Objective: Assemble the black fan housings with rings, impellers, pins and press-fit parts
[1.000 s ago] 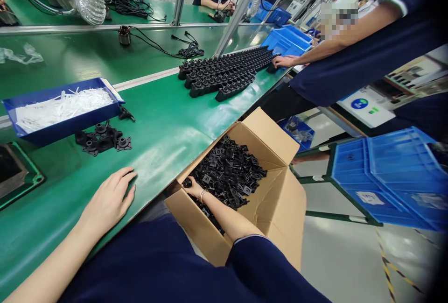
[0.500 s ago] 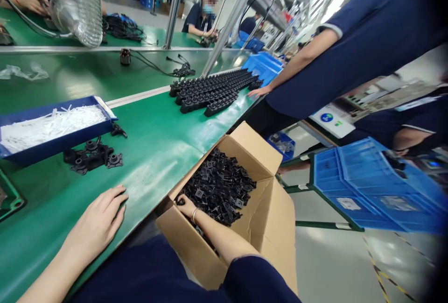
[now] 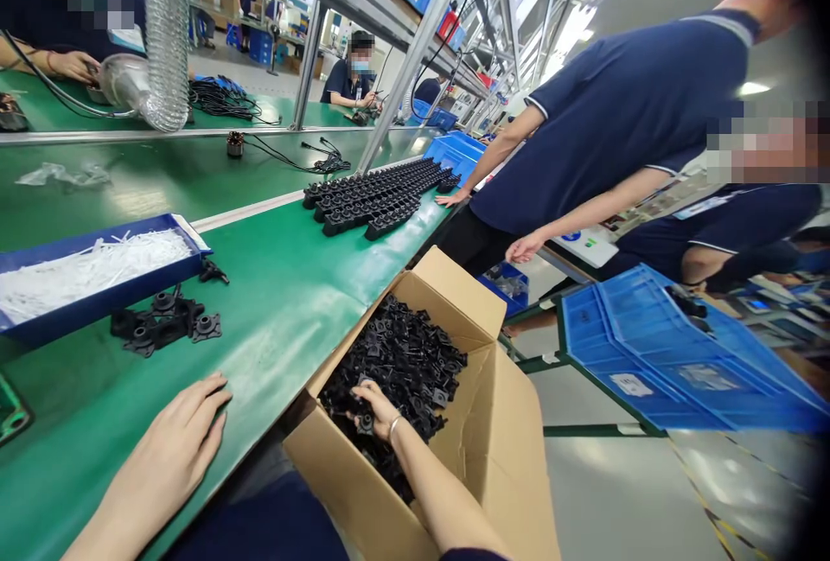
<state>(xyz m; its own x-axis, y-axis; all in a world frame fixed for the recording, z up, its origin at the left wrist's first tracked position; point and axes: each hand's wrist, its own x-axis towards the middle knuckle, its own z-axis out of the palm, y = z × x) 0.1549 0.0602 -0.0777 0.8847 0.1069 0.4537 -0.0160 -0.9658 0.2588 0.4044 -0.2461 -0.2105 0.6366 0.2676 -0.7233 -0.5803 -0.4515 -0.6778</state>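
My left hand (image 3: pixel 169 438) lies flat on the green bench mat (image 3: pixel 278 310), fingers stretched out and holding nothing. Inside the open cardboard box (image 3: pixel 512 423), my right hand (image 3: pixel 378 405) has its fingers curled round a small black plastic part (image 3: pixel 367 423) with a flat flange and a round centre. Below and around that hand is a heap of similar black parts (image 3: pixel 411 345). A small cluster of black flanged parts (image 3: pixel 159 323) sits on the mat beyond my left hand.
A blue tray of white strips (image 3: pixel 97 271) stands at the left. Rows of black parts (image 3: pixel 369 198) line the mat further along. A standing co-worker (image 3: pixel 603 120) leans a hand on the bench beyond the box. Blue bins (image 3: pixel 616 345) sit on a rack at the right.
My right hand has moved from the box's near-left edge towards the middle of the heap, with a black part in its fingers. The co-worker's other arm now shows.
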